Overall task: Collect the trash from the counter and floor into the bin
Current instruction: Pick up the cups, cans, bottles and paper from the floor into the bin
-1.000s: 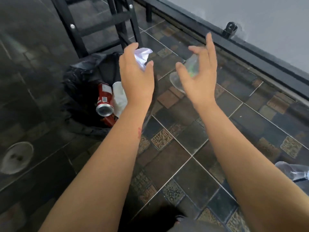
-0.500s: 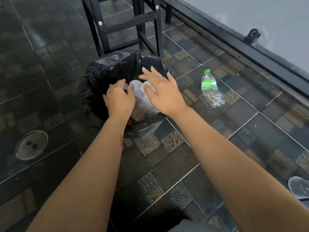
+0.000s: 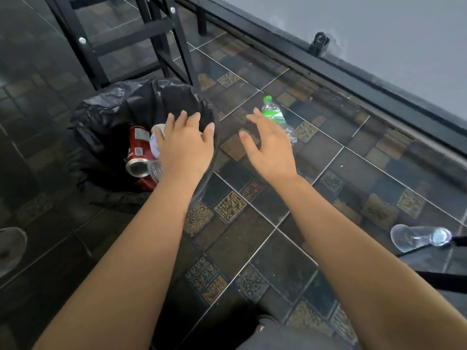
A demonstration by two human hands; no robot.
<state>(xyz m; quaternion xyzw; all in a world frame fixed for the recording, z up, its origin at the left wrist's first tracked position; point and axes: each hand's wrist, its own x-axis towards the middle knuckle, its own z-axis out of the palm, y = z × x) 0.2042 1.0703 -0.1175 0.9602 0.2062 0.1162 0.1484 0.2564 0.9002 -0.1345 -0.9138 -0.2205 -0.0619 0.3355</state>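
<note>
crushed clear bottle (image 3: 276, 117), green cap and label, on floor.

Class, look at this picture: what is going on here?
A person is clearing rubbish into a black-lined bin on a tiled floor. Both hands are empty and open: the left hand is over the bin, the right hand beside it. A red can lies inside. A green-labelled bottle and a clear cup lie on the floor.

Both forearms are bare to the frame edge, with no sleeves, watch or rings on the left hand (image 3: 185, 147) or right hand (image 3: 271, 150).
</note>
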